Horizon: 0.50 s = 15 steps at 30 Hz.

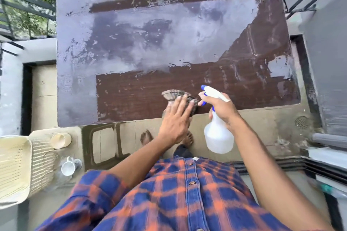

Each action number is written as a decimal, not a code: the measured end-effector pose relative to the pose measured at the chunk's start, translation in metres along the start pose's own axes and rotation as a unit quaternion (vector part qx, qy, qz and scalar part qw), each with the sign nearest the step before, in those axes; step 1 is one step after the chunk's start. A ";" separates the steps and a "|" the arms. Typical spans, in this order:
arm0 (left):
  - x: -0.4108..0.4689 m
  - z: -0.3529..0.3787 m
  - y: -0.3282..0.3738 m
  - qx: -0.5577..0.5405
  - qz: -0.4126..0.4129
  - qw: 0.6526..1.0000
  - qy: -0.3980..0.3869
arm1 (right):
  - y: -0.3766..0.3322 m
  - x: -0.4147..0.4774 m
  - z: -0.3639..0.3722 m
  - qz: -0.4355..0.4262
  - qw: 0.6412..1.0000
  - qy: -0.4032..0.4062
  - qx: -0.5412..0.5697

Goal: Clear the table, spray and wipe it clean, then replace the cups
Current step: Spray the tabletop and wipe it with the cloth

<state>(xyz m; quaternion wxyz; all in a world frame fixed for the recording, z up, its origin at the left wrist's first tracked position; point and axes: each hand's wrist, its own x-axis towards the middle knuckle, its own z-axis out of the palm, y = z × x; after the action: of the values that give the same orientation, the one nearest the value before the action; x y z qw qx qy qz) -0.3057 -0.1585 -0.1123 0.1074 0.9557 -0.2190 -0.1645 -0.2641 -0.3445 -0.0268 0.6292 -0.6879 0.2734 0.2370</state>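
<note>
The dark brown table [142,92] carries no cups, and its top is wet and streaked. My left hand [176,118] lies flat, fingers spread, on a grey-brown cloth [173,94] at the table's near edge. My right hand [219,108] grips a white spray bottle [218,137] by its neck, a finger at the blue trigger; the nozzle points left over the table. A cream cup [61,140] and a white mug [68,168] stand on a cream plastic chair [16,167] at the lower left.
Black metal railings [22,5] run behind and to the left of the table. A grey wall [326,62] stands at the right. My bare feet [146,137] are on the tiled floor just under the table's near edge.
</note>
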 end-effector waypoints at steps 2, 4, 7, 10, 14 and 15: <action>0.023 0.002 0.026 0.000 0.039 0.999 -0.010 | 0.001 -0.003 -0.009 -0.004 1.000 0.017 0.021; 0.033 0.002 0.033 0.002 0.047 0.999 -0.010 | 0.001 -0.005 -0.018 -0.008 0.999 0.030 0.026; 0.021 0.000 0.014 0.031 0.061 0.998 0.002 | 0.001 -0.007 -0.031 -0.005 0.999 0.040 0.017; -0.003 -0.002 -0.016 0.026 0.008 0.999 0.024 | 0.004 -0.008 -0.036 -0.001 0.999 0.041 0.010; -0.024 -0.009 -0.035 0.017 -0.061 0.998 0.030 | 0.000 -0.006 -0.026 0.002 1.000 0.026 0.015; -0.024 -0.011 -0.032 0.010 -0.072 0.997 0.027 | -0.002 -0.006 -0.022 0.010 0.999 0.026 0.016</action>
<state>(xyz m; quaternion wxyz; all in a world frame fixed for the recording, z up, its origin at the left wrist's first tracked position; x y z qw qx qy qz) -0.3100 -0.1174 -0.1050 0.0912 0.9742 -0.1482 -0.1435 -0.2673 -0.3656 -0.0194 0.6305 -0.6809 0.3003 0.2205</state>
